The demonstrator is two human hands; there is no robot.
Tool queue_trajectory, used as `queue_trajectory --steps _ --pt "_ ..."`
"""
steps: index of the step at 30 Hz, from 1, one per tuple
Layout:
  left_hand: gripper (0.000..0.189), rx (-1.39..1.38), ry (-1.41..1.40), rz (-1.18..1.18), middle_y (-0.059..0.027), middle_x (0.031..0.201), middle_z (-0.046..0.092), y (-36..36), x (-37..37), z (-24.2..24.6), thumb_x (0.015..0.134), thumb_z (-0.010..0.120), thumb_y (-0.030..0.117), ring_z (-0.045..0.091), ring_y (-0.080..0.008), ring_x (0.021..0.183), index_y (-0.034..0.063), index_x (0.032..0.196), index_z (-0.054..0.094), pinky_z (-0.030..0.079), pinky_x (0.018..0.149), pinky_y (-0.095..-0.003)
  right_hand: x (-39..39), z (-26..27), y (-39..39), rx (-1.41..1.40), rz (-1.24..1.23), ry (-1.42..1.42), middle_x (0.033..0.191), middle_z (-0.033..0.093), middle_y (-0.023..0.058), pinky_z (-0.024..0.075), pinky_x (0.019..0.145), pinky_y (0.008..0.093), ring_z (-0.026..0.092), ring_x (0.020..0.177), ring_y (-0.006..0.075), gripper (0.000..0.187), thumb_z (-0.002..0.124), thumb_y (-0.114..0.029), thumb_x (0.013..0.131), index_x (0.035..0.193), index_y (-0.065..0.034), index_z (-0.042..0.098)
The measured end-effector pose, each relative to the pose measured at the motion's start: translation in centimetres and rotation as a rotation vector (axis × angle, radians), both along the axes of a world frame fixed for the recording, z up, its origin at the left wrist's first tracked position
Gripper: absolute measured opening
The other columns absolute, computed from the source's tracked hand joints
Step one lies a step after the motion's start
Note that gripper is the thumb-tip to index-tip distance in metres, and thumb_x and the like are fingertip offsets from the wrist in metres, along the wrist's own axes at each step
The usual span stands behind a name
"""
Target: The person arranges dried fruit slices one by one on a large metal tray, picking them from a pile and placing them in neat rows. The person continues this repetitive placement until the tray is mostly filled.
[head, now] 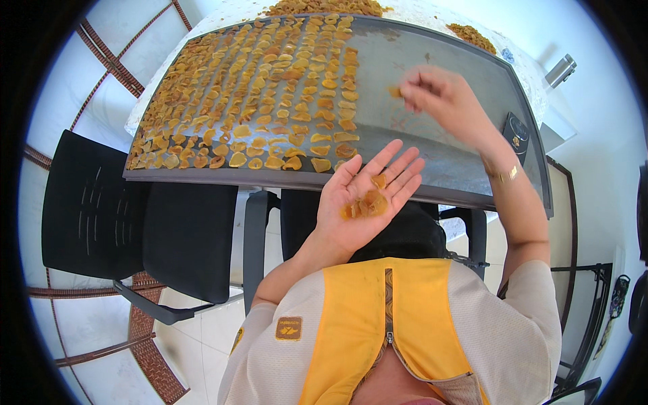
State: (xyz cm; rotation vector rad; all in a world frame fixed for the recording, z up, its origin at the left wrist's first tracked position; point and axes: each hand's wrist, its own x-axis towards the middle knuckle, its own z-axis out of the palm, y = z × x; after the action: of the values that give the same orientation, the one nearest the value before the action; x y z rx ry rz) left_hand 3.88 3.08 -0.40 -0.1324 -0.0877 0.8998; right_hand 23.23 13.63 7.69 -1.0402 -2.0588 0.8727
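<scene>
My left hand (367, 195) is palm up near the front edge of a dark-framed grey board (400, 55). Several translucent amber dried pieces (372, 202) lie loose on its palm and at the base of its fingers. Over the board, my right hand (438, 96) pinches one amber piece (395, 92) between thumb and fingers; the hand is slightly blurred. Left of it, many amber dried pieces (304, 66) lie in close rows on the board. The rightmost row (348, 96) is shorter at its far end than its neighbours.
Beyond the board, a large heap of amber pieces (324, 7) and a smaller heap (471, 38) rest on a white tabletop (420, 12). A flat black object (515, 134) lies at the board's right edge. A metal cylinder (561, 71) stands farther right. Black chairs (187, 238) stand in front.
</scene>
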Motion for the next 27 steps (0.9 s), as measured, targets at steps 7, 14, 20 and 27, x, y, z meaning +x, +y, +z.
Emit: queue_trajectory --steps 7,14,20,27 --pt "0.057 0.003 -0.043 -0.045 -0.0225 0.156 0.033 0.2 -0.1 -0.3 0.103 0.040 0.027 0.034 -0.0353 0.144 0.0001 0.152 0.032 0.030 0.119 -0.0455 -1.9 -2.2 14.5 -0.007 -0.164 -0.068 0.081 0.060 -0.0029 0.0458 0.065 0.0223 0.052 0.072 0.0056 0.019 0.060 -0.022 0.099 0.095 -0.0035 0.065" --pt "0.054 0.029 -0.006 -0.077 -0.0218 0.152 0.038 0.6 -0.5 -0.5 0.105 0.037 0.032 0.036 -0.0353 0.142 0.0004 0.149 0.037 0.029 0.119 -0.0451 -2.9 -6.8 22.0 0.053 -0.270 -0.083 0.077 0.066 0.0041 0.0496 0.064 0.0299 0.059 0.067 0.0129 0.022 0.065 -0.023 0.092 0.094 -0.0011 0.070" --pt "0.058 0.055 0.018 -0.075 -0.0236 0.153 0.036 0.8 -0.5 -0.7 0.103 0.043 0.032 0.036 -0.0366 0.142 0.0001 0.150 0.035 0.030 0.119 -0.0454 -3.4 -7.9 24.1 0.166 -0.317 -0.199 0.082 0.071 0.0120 0.0515 0.072 0.0353 0.065 0.075 0.0216 0.023 0.067 -0.022 0.088 0.091 -0.0004 0.071" --pt "0.061 0.090 0.039 -0.081 -0.0254 0.154 0.034 0.7 -0.3 -0.7 0.102 0.046 0.033 0.034 -0.0373 0.143 -0.0004 0.151 0.033 0.028 0.120 -0.0454 -3.5 -8.2 24.8 0.241 -0.320 -0.244 0.087 0.072 0.0151 0.0523 0.076 0.0386 0.068 0.081 0.0283 0.023 0.068 -0.024 0.085 0.091 -0.0028 0.073"
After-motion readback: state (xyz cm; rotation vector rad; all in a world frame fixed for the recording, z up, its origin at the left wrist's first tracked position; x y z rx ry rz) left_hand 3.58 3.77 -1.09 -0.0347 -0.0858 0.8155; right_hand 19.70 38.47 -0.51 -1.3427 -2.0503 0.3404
